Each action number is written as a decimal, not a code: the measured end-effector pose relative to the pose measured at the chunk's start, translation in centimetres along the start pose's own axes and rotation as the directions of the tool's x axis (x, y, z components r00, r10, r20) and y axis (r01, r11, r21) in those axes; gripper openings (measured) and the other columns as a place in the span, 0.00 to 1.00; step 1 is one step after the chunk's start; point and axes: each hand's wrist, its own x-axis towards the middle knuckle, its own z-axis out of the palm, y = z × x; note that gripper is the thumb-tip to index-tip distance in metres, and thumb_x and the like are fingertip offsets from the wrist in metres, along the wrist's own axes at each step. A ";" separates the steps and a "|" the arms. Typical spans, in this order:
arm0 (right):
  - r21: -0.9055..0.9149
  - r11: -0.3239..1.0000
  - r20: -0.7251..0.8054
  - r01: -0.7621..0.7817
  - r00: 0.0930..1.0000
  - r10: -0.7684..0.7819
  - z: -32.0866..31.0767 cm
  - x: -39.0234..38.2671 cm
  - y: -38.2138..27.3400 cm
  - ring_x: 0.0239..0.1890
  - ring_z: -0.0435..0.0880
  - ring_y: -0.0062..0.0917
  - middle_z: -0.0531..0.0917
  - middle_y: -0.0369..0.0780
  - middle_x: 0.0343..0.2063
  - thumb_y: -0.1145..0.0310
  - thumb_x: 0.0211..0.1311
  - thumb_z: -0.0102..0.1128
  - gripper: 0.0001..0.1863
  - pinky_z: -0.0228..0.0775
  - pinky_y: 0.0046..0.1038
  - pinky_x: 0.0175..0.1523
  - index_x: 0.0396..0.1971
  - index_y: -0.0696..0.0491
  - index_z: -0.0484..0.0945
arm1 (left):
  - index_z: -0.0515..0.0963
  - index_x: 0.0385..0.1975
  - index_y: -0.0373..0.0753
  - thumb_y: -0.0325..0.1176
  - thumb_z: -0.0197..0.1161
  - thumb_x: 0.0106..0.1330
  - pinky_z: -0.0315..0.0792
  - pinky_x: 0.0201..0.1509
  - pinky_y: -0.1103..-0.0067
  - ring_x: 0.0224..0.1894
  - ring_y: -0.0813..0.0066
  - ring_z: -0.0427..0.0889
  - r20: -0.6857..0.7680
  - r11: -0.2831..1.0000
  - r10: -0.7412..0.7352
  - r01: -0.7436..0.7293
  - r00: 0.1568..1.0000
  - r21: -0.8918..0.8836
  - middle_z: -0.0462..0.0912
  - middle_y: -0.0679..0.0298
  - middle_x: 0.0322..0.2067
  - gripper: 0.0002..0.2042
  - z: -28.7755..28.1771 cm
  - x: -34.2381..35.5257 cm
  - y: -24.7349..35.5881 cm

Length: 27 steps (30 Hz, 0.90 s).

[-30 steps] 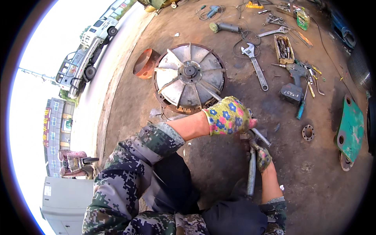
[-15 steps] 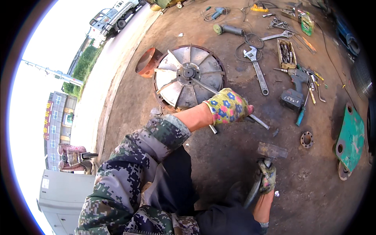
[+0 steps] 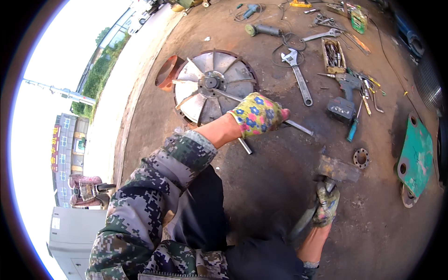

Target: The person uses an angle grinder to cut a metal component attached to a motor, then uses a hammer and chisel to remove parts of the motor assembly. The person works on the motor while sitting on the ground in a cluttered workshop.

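Bar [image 3: 299,127] in left hand [image 3: 259,115]; hammer [image 3: 339,169] in right hand [image 3: 326,205].

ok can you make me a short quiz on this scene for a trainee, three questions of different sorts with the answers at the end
1. What does the right hand hold?
a) a screwdriver
b) a hammer
c) a spray can

2. True or false: the left hand is closed around a metal bar.

3. Fill in the blank: in the picture, the rust-red ring lies to the ____ of the round finned part.

Key: 1. b; 2. true; 3. left.
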 end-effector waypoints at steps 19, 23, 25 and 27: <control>0.403 0.915 -0.045 -0.031 0.998 0.054 -1.2 3.2 -0.2 0.15 0.68 0.16 0.72 0.31 0.19 0.69 0.70 0.63 0.09 0.57 0.22 0.17 0.45 0.55 0.77 | 0.81 0.37 0.41 0.39 0.52 0.75 0.76 0.33 0.57 0.32 0.50 0.86 0.040 0.997 -0.061 0.059 0.997 0.048 0.85 0.56 0.26 0.13 -0.2 -0.4 0.3; 0.475 0.880 -0.020 0.013 1.000 -0.004 -3.0 5.2 0.4 0.14 0.67 0.16 0.71 0.30 0.19 0.69 0.66 0.65 0.08 0.56 0.23 0.17 0.41 0.54 0.78 | 0.78 0.29 0.39 0.38 0.55 0.74 0.76 0.30 0.58 0.29 0.50 0.84 -0.047 0.999 -0.028 0.029 0.998 0.035 0.81 0.55 0.23 0.12 0.1 0.1 0.2; -0.208 0.973 0.011 0.100 0.995 -0.100 1.2 6.1 1.8 0.16 0.68 0.19 0.71 0.28 0.19 0.68 0.63 0.67 0.11 0.59 0.26 0.19 0.41 0.54 0.79 | 0.78 0.28 0.39 0.39 0.54 0.74 0.76 0.31 0.58 0.29 0.50 0.84 0.018 0.995 -0.100 0.100 0.995 0.009 0.82 0.54 0.23 0.14 1.0 0.0 0.1; -0.052 0.997 0.037 -0.051 0.998 0.053 2.4 6.2 3.3 0.15 0.69 0.20 0.73 0.31 0.19 0.70 0.63 0.66 0.06 0.59 0.26 0.19 0.38 0.51 0.78 | 0.79 0.26 0.39 0.41 0.53 0.75 0.77 0.34 0.57 0.30 0.50 0.85 0.083 0.979 -0.177 0.184 0.981 -0.086 0.83 0.54 0.23 0.16 1.8 -1.0 0.5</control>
